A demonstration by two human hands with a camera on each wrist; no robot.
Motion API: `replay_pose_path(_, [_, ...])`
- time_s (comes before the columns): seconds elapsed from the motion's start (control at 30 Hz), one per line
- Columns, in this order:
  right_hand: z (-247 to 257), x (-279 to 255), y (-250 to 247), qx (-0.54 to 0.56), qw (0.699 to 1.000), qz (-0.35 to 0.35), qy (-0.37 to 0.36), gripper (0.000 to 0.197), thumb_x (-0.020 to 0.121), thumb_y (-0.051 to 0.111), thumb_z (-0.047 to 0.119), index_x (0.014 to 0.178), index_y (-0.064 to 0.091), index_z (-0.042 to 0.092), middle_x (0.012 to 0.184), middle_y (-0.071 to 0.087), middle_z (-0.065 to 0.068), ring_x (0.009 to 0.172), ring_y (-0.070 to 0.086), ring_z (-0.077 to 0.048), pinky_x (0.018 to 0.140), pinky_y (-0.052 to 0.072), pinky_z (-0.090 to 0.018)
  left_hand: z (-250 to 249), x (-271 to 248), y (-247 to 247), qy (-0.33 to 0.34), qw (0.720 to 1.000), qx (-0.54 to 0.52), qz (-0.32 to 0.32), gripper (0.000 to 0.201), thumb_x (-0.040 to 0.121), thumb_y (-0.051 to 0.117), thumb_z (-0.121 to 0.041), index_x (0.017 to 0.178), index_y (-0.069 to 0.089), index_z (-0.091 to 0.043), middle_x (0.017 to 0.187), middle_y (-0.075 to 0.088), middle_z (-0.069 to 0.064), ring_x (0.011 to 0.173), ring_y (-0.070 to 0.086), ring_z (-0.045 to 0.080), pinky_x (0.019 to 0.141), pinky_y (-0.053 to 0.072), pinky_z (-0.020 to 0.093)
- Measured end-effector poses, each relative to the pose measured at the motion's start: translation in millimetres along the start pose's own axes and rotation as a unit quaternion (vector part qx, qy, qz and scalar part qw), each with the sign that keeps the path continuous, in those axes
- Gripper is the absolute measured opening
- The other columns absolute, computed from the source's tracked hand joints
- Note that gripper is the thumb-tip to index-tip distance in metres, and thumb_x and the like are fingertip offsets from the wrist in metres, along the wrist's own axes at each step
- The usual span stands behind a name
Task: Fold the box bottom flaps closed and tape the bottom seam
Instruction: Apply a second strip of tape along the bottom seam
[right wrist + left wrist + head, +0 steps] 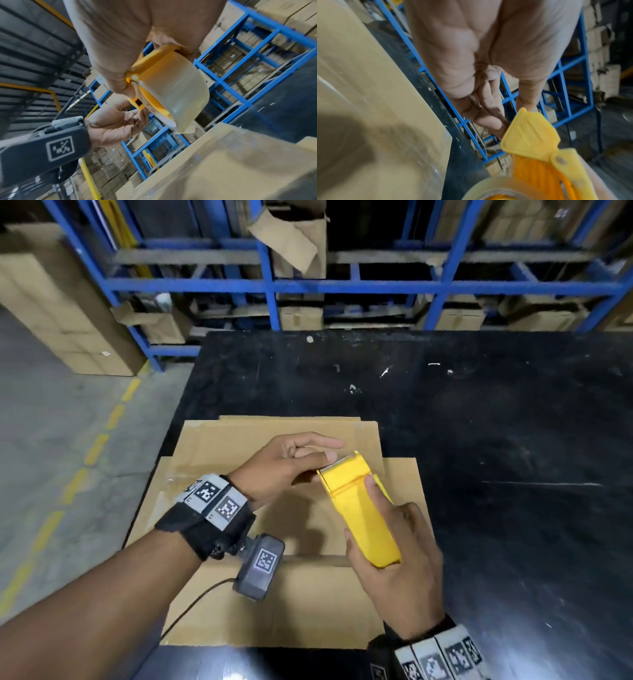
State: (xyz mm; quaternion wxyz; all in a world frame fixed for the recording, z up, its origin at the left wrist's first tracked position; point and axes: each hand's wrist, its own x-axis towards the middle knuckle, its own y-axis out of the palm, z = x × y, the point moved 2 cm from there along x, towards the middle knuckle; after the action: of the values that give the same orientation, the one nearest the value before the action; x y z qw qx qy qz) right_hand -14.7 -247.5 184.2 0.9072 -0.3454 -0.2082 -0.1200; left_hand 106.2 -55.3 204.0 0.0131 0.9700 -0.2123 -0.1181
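A brown cardboard box [239,446] lies on the black table [479,422], its flaps spread flat under both hands. My right hand [383,518] grips a yellow tape dispenser [346,477] above the box, thumb on top and fingers curled underneath. A clear tape roll [176,86] sits in the dispenser. My left hand [329,450] pinches the dispenser's front cutter end with thumb and fingers. In the left wrist view the fingertips [488,119] touch the dispenser's yellow flap [530,132]. Whether they hold a loose tape end is hidden.
The table's left edge drops to a grey floor [51,440] marked with a dashed yellow line. Blue steel racks [270,285] with cardboard cartons stand behind the table. A camera cable trails from my left wrist across the box.
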Motion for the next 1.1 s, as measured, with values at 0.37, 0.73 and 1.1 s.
replay_pose_path(0.37, [79.1,15.6,82.7,0.016,0.996,-0.005,-0.086,0.067,0.076,0.078,0.028,0.139,0.055,0.030,0.085,0.048,-0.002,0.071,0.047,-0.013,0.064,0.039,-0.017,-25.6,-50.2,-115.9,-0.031,0.999,0.022,0.006,0.035,0.095,0.066,-0.025,0.126,0.071,-0.010,0.111,0.074,0.006,0.106,0.061,0.025,0.093,0.042,0.040])
replay_pose_path(0.73, [144.8,0.6,152.4,0.023,0.994,-0.015,-0.101,0.073,0.071,0.083,0.020,0.138,0.054,0.021,0.089,0.044,0.000,0.075,0.038,-0.007,0.065,0.033,-0.015,-19.2,-84.1,-198.8,-0.039,0.998,-0.009,0.057,0.042,0.093,0.071,-0.020,0.133,0.065,-0.007,0.093,0.077,0.007,0.083,0.069,0.015,0.075,0.055,0.025])
replay_pose_path(1.1, [184.8,-11.0,188.2,0.024,0.992,0.000,-0.126,0.075,0.067,0.086,0.019,0.136,0.054,0.018,0.086,0.049,-0.006,0.073,0.046,-0.016,0.060,0.036,-0.017,-19.7,-107.0,-244.9,-0.054,0.986,-0.026,0.153,0.052,0.097,0.054,0.014,0.146,0.050,0.000,0.087,0.078,0.006,0.066,0.069,0.008,0.056,0.052,0.014])
